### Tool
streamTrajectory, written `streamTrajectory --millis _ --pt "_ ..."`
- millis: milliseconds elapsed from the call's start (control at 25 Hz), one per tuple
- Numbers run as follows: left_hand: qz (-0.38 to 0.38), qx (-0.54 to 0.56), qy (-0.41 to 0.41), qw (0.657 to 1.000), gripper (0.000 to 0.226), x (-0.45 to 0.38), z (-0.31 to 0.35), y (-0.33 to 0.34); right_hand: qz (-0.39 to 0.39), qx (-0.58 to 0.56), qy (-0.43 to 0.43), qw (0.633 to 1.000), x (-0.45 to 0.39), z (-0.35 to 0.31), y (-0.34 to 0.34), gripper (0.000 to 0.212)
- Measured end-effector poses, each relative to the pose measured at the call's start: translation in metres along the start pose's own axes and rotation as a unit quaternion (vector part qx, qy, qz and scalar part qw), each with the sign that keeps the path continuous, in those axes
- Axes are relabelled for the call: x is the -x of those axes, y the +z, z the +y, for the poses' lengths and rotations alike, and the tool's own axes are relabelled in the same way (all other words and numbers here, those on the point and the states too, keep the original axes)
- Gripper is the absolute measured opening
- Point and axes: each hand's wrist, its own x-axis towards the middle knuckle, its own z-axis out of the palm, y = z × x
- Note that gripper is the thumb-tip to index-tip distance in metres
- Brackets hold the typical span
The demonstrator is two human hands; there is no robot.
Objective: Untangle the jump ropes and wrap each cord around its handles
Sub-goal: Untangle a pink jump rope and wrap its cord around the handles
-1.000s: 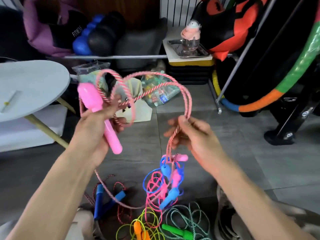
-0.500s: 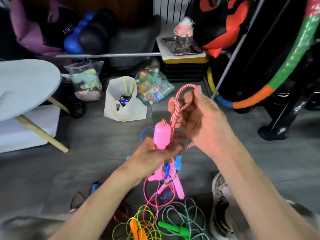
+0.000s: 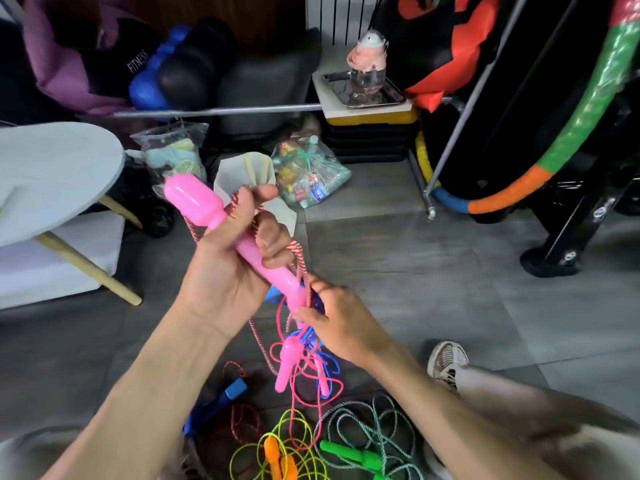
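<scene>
My left hand [image 3: 228,271] grips a large pink handle [image 3: 197,199], held tilted with its thick end up and to the left. A pink-and-white twisted cord [image 3: 298,251] loops under my fingers and runs down past the handle's thin end. My right hand [image 3: 332,320] pinches that cord just below the handle. Under it hangs a tangle of thin pink and blue cords with a small pink handle [image 3: 285,365]. On the floor lie a blue handle [image 3: 221,403] with red cord, orange handles [image 3: 277,459] with yellow cord, and a green handle [image 3: 353,455] with green-white cord.
A round grey table [image 3: 52,174] stands at the left. Plastic bags [image 3: 308,171] and a white bag [image 3: 249,171] sit on the tiled floor ahead. A hoop [image 3: 519,188] and a black stand are at the right. My shoe [image 3: 446,362] is near the ropes.
My left hand has lifted and tilted the big pink handle up to the left. My right hand has dropped from above the handle to the cord below it.
</scene>
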Motion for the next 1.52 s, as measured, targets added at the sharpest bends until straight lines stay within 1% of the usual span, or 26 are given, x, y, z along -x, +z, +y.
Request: streamTrajectory --millis 120,160,280,320,360,400,440,520,560,600,640,680,720,840,960,1000,1080,1160,1200,1240,1280,1320,1360,1400,1440,1520 --pt "0.051 0.008 0.023 0.998 0.025 -0.005 0.014 -0.011 0.029 0.136 0.007 0.99 -0.006 -0.002 -0.007 0.039" --pt "0.069 0.004 0.032 0.997 0.024 -0.007 0.021 -0.015 0.049 0.119 0.027 0.991 -0.009 0.001 -0.01 0.037" --pt "0.116 -0.009 0.074 0.99 0.023 -0.007 0.039 -0.028 0.165 -0.084 0.117 0.976 -0.017 0.007 -0.032 0.033" --pt "0.136 -0.014 0.088 0.987 0.023 -0.007 0.043 -0.032 0.216 -0.059 0.101 0.969 -0.019 0.01 -0.039 0.033" --pt "0.158 -0.017 0.095 0.983 0.022 -0.008 0.045 -0.035 0.261 0.036 0.06 0.963 -0.019 0.013 -0.045 0.031" --pt "0.177 -0.016 0.096 0.979 0.021 -0.009 0.047 -0.037 0.29 0.123 0.022 0.949 -0.017 0.012 -0.05 0.029" --pt "0.191 -0.011 0.092 0.977 0.021 -0.01 0.048 -0.039 0.307 0.148 -0.006 0.94 -0.016 0.009 -0.054 0.028" --pt "0.198 -0.007 0.074 0.977 0.021 -0.012 0.047 -0.039 0.315 0.053 -0.014 0.948 -0.015 0.003 -0.064 0.031" --pt "0.189 -0.012 0.06 0.98 0.021 -0.011 0.045 -0.037 0.3 -0.063 0.018 0.952 -0.017 0.0 -0.07 0.036" --pt "0.173 -0.02 0.041 0.984 0.021 -0.011 0.041 -0.034 0.263 -0.215 0.059 0.939 -0.017 -0.006 -0.076 0.04" --pt "0.153 -0.031 0.02 0.988 0.022 -0.009 0.037 -0.029 0.214 -0.352 0.1 0.906 -0.016 -0.013 -0.081 0.042" --pt "0.135 -0.042 -0.001 0.99 0.023 -0.008 0.034 -0.024 0.173 -0.426 0.122 0.88 -0.015 -0.018 -0.085 0.044" --pt "0.12 -0.058 -0.015 0.991 0.023 -0.006 0.032 -0.019 0.141 -0.428 0.122 0.884 -0.012 -0.021 -0.085 0.046" --pt "0.079 -0.118 -0.012 0.99 0.025 -0.002 0.029 -0.011 0.093 -0.225 0.042 0.969 -0.008 -0.017 -0.076 0.046" --pt "0.017 -0.045 0.033 0.998 0.032 -0.003 0.037 -0.015 0.024 -0.006 0.0 1.0 -0.01 0.0 -0.073 0.036" --pt "-0.025 0.038 0.053 0.998 0.033 -0.005 0.045 -0.023 -0.034 0.101 0.018 0.994 -0.011 0.008 -0.072 0.029" --pt "-0.126 0.228 0.048 0.964 0.04 -0.01 0.069 -0.051 -0.117 0.267 0.111 0.95 -0.011 0.027 -0.07 0.02" --pt "-0.076 0.216 0.046 0.972 0.04 -0.011 0.095 -0.077 -0.105 0.329 0.2 0.917 -0.009 0.039 -0.066 0.029" --pt "-0.033 0.166 0.058 0.984 0.035 -0.012 0.101 -0.085 -0.068 0.289 0.21 0.931 -0.01 0.04 -0.066 0.034" --pt "0.01 0.108 0.064 0.992 0.027 -0.012 0.102 -0.087 -0.019 0.192 0.207 0.959 -0.013 0.035 -0.067 0.04" --pt "0.061 0.048 0.058 0.995 0.02 -0.012 0.099 -0.083 0.024 0.034 0.196 0.98 -0.014 0.027 -0.069 0.044" --pt "0.109 -0.031 0.052 0.992 0.018 -0.011 0.089 -0.077 0.055 -0.153 0.169 0.972 -0.016 0.011 -0.073 0.045" --pt "0.146 -0.124 0.043 0.981 0.017 -0.011 0.075 -0.066 0.066 -0.339 0.129 0.93 -0.016 -0.003 -0.08 0.043" --pt "0.159 -0.21 0.021 0.964 0.014 -0.009 0.06 -0.053 0.056 -0.487 0.09 0.867 -0.016 -0.019 -0.089 0.042" --pt "0.151 -0.285 -0.003 0.947 0.014 -0.008 0.042 -0.044 0.038 -0.573 0.058 0.817 -0.017 -0.03 -0.098 0.042" --pt "0.084 -0.385 -0.065 0.917 0.018 0.001 0.005 -0.029 -0.003 -0.639 0.011 0.769 -0.018 -0.047 -0.103 0.043"
